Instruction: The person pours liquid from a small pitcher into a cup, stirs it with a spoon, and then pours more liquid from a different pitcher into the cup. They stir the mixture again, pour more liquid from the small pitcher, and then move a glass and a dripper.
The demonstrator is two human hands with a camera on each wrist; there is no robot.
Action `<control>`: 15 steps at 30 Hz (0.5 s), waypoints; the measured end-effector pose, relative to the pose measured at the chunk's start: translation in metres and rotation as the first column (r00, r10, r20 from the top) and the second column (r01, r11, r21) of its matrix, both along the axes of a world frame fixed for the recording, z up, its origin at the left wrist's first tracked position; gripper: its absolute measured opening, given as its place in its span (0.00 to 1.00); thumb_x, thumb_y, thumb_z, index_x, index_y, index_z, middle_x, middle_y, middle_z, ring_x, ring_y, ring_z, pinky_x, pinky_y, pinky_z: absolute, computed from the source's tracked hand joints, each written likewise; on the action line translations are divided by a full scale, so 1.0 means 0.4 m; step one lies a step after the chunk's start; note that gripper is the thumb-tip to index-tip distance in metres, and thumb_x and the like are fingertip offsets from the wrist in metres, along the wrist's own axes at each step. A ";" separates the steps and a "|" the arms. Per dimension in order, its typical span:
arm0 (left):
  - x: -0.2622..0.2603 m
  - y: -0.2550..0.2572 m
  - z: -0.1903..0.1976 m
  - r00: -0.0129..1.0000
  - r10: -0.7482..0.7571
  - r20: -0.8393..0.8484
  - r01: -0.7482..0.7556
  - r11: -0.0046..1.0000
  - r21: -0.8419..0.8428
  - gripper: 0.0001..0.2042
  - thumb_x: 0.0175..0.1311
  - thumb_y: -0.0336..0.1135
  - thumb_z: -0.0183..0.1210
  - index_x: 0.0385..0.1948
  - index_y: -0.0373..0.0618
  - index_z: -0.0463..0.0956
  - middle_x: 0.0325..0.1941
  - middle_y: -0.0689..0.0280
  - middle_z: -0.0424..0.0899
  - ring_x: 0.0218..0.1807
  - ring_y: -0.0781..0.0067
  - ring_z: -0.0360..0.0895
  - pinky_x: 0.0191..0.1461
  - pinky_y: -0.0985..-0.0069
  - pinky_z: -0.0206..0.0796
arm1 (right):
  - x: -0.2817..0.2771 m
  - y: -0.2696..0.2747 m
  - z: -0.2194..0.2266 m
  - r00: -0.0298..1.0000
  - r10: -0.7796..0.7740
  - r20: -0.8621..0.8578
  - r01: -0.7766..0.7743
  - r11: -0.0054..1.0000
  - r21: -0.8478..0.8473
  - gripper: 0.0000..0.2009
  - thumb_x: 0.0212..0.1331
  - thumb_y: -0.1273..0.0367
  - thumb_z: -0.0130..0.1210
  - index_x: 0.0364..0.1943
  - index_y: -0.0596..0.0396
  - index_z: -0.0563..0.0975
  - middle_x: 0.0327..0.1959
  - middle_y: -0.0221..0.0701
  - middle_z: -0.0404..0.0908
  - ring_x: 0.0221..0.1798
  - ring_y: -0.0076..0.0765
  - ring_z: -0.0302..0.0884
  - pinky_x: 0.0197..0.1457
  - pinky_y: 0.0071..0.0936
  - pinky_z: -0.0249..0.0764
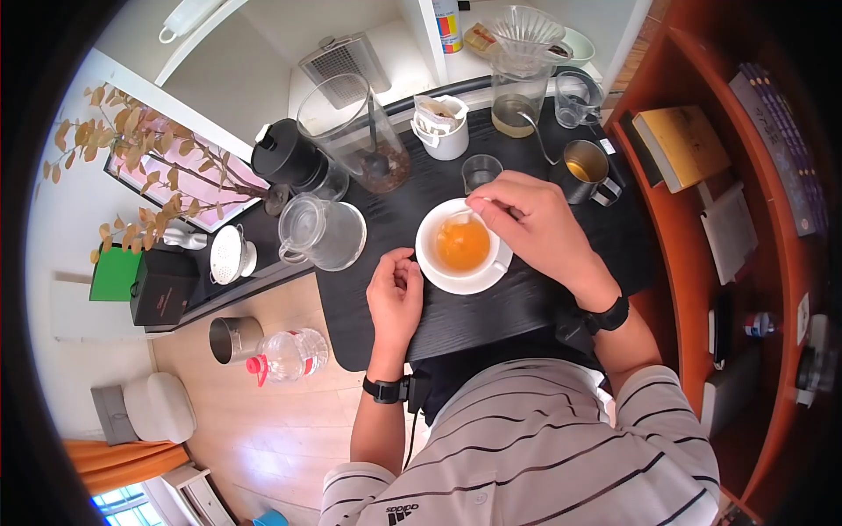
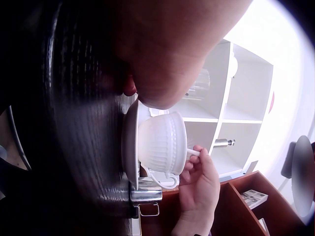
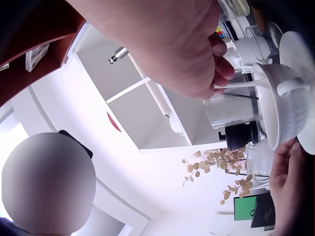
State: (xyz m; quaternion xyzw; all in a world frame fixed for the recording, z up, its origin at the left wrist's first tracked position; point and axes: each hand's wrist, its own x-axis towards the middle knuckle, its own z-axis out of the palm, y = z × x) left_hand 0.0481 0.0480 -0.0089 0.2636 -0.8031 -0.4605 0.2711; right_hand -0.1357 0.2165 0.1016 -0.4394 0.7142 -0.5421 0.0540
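A white cup [image 1: 430, 244] with amber liquid [image 1: 463, 245] stands on a white saucer [image 1: 465, 285] on the black table. The right hand [image 1: 544, 230] pinches the handle of a white spoon [image 3: 241, 85], whose other end is inside the cup. The left hand [image 1: 396, 301] rests at the saucer's left edge, its fingers loosely bent and holding nothing. In the left wrist view the ribbed cup [image 2: 160, 143] sits upright between the left hand [image 2: 162, 54] and the right hand [image 2: 199, 189].
Behind the cup are a small glass [image 1: 481, 172], a white mug with a drip bag [image 1: 445, 140] and a steel gooseneck pot [image 1: 583, 173]. A glass pitcher [image 1: 329, 235] and a black grinder [image 1: 285, 153] stand left. A bookshelf [image 1: 653, 219] borders the right.
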 end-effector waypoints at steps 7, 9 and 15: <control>-0.002 -0.001 0.002 1.000 -0.002 0.004 0.002 1.000 -0.003 0.09 0.71 0.24 0.63 0.51 0.38 0.83 0.33 0.68 0.85 0.30 0.83 0.77 0.36 0.81 0.71 | -0.003 0.004 -0.022 0.980 0.175 0.093 -0.179 0.983 0.038 0.06 0.70 0.73 0.64 0.46 0.60 0.87 0.33 0.32 0.83 0.31 0.23 0.76 0.35 0.25 0.71; 0.000 0.002 0.012 1.000 -0.004 0.022 0.003 1.000 0.005 0.09 0.73 0.24 0.62 0.51 0.37 0.82 0.34 0.70 0.85 0.33 0.84 0.77 0.37 0.83 0.71 | -0.003 -0.002 -0.018 0.997 0.078 0.028 -0.078 0.997 -0.014 0.06 0.70 0.72 0.65 0.45 0.60 0.87 0.32 0.31 0.82 0.31 0.22 0.75 0.35 0.24 0.70; 0.002 -0.002 0.003 1.000 -0.001 0.021 0.001 1.000 0.002 0.09 0.73 0.24 0.62 0.52 0.37 0.82 0.34 0.70 0.85 0.33 0.84 0.77 0.37 0.83 0.71 | 0.002 0.012 -0.001 0.986 0.101 0.129 -0.111 0.991 0.069 0.07 0.70 0.70 0.63 0.42 0.61 0.86 0.29 0.37 0.80 0.29 0.39 0.80 0.35 0.33 0.74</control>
